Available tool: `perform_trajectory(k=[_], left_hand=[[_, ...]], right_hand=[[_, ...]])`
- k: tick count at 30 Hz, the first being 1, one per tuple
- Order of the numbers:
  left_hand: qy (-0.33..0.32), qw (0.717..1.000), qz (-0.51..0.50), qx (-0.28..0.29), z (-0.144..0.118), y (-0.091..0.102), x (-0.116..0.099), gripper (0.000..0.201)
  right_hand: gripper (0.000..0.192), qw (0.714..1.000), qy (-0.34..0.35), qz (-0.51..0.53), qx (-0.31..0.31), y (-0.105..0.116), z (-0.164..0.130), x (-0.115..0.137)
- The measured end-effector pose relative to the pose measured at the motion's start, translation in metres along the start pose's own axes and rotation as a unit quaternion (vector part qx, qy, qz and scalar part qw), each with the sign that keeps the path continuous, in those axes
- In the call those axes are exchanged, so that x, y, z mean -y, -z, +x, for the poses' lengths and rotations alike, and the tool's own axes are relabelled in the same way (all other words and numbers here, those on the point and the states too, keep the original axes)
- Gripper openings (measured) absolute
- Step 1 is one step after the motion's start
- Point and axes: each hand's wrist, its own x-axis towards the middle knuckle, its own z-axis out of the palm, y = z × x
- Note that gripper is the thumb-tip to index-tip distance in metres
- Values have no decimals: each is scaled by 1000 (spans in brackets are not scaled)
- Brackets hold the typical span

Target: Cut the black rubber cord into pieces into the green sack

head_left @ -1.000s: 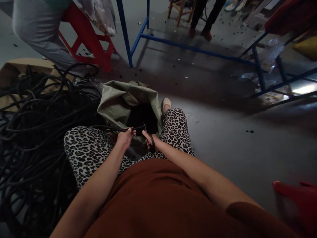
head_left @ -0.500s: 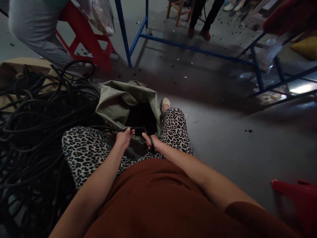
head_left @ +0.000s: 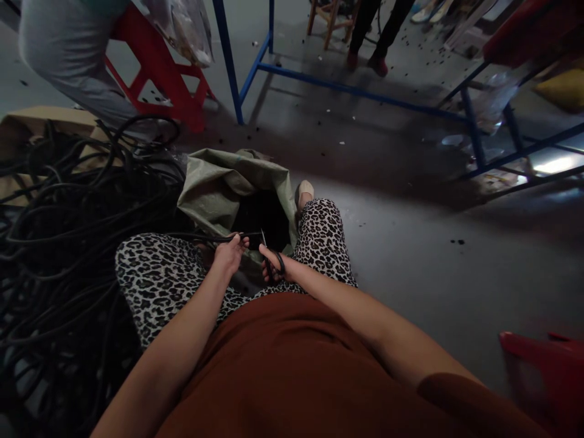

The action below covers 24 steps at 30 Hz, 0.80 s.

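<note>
My left hand (head_left: 232,250) is closed around a black rubber strip (head_left: 182,235), which runs in from the pile on the left. The strip's end sticks out past my fingers to the right. In my right hand (head_left: 272,263) is a pair of scissors (head_left: 280,261) with black handles, its pale blades pointing up beside that end. The blades look spread, though they are small and dim. Both hands are over the near rim of an olive woven sack (head_left: 205,182) that stands open between my knees. Its inside is dark, so the contents cannot be made out.
A large tangle of black strips (head_left: 68,243) covers the floor at left, partly in a cardboard box (head_left: 50,113). Beyond the sack are a red stool (head_left: 150,61), a seated person's leg (head_left: 68,61) and a blue metal frame (head_left: 319,82). Another red stool (head_left: 542,365) is at right.
My right hand has turned slightly and its fingers have loosened, so the scissor blades and handles now show more spread. My left hand keeps the strip in nearly the same place.
</note>
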Motion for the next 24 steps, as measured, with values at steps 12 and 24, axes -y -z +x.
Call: perform_trajectory(k=[12,24], left_hand=[[34,999,17,3,-4,-1,4,9],[26,999,-2,-40,-8,-8,-6,10]], right_hand=[[66,1000,2,11,-24,1,-1,4],[55,994,47,64,-68,-1,1,2]])
